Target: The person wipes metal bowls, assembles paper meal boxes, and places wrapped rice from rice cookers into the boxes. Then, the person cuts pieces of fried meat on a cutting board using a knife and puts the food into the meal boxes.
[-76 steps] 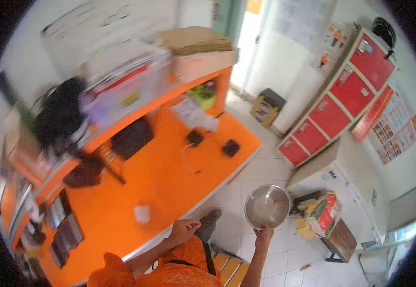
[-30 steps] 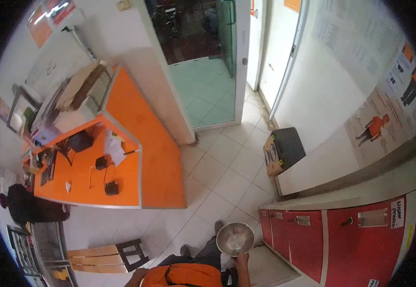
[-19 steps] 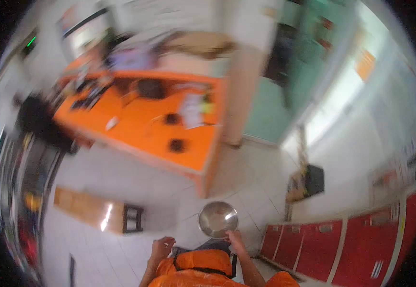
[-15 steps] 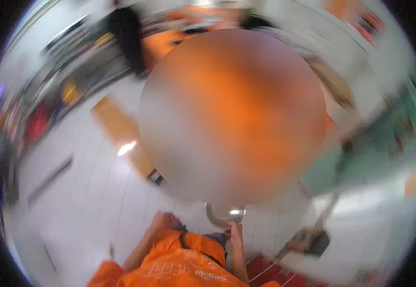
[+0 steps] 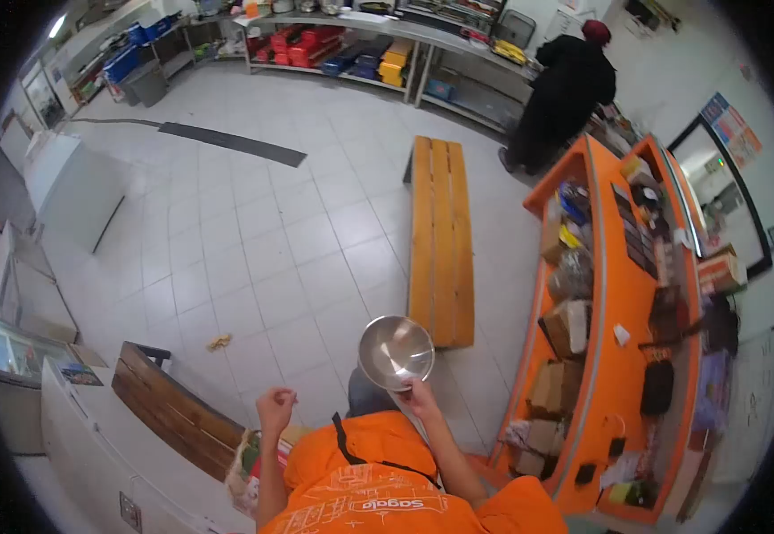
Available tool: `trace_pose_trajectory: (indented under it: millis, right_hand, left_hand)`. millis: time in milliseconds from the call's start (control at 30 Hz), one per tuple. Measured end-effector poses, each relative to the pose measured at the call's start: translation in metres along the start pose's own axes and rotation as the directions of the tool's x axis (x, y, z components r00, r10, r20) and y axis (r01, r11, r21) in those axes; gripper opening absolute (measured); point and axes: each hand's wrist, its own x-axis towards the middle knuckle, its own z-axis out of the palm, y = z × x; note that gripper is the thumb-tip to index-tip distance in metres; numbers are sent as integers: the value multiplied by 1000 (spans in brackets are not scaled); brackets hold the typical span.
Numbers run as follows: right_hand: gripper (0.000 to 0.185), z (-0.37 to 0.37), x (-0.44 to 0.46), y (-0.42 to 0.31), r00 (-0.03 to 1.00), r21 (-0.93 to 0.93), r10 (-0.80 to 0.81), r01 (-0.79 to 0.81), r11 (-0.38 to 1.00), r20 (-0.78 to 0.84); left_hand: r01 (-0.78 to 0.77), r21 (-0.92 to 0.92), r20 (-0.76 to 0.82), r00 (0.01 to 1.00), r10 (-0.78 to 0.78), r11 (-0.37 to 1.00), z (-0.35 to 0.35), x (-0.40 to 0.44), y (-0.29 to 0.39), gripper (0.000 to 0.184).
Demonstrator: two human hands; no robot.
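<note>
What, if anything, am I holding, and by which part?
A metal bowl, held by its near rim in your right hand. Your left hand holds nothing visible.

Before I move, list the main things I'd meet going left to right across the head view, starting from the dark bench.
Dark bench, left hand, bowl, light bench, orange desk, whiteboard.
</note>
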Motion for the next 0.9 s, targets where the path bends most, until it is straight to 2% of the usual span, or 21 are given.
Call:
trace_pose_trajectory:
  millis: [67, 100, 167, 200, 300, 333, 367, 433, 467, 533, 567, 600, 700, 733, 833, 900]
  right_hand:
    - [25, 33, 43, -40, 999, -8, -33, 33, 999, 41]
    - [26, 72, 78, -33, 997, -9, -66, 66, 998, 26]
    - [28, 103, 114, -78, 993, -4, -114, 114, 993, -15]
    - [29, 119, 119, -112, 990, -11, -138, 138, 990, -18]
    - [32, 125, 181, -185, 986, 1, -161, 161, 987, -39]
    - [35, 132, 195, -208, 981, -2, -176, 176, 984, -87]
    - [39, 137, 213, -245, 970, -16, -203, 203, 979, -132]
    - [40, 136, 276, -282, 961, 80, -121, 145, 986, -249]
    - [41, 155, 311, -275, 947, 135, -69, 117, 984, -314]
    - [39, 170, 339, -324, 954, 197, 4, 58, 979, -299]
    - [39, 180, 354, -345, 957, 229, 38, 30, 973, -288]
    - [35, 179, 388, -353, 980, 293, 79, -22, 956, -184]
    - [35, 236, 468, -436, 981, 236, 189, -176, 956, -33]
    - [38, 267, 485, -481, 979, 162, 206, -202, 966, -7]
    - [42, 351, 572, -577, 993, 152, 107, -98, 984, -57]
    - [44, 393, 645, -631, 999, 119, 29, -26, 993, -21]
  left_hand:
    - [240, -141, 22, 971, -239, 961, 2, 32, 13, 17]
    - [161, -178, -3, 987, -164, 971, -4, 78, -17, 18]
    - [12, -229, -49, 998, -24, 973, 19, 148, -6, 21]
    - [-180, -123, -10, 984, 180, 976, 24, 187, 21, 39]
    - [-221, -168, 86, 968, 238, 961, 57, 308, 114, 61]
    - [-258, -68, 169, 949, 266, 964, 65, 348, 138, 75]
    - [-249, -39, 194, 948, 252, 968, 78, 392, 167, 75]
    - [-186, 25, 269, 948, 172, 982, 99, 446, 206, 76]
    - [-214, 59, 320, 929, 185, 975, 89, 488, 185, 77]
    - [-77, 126, 418, 909, 17, 989, 105, 529, 169, 73]
    - [-107, 103, 468, 882, 47, 989, 120, 547, 104, 67]
    - [-134, 76, 517, 852, 76, 988, 131, 564, 50, 63]
    - [102, 321, 450, 859, -246, 942, 104, 625, 73, 60]
    - [170, 360, 415, 851, -321, 917, 97, 653, 80, 59]
    - [280, 418, 354, 826, -439, 864, 96, 755, 95, 57]
    - [306, 455, 347, 804, -483, 836, 100, 832, 113, 55]
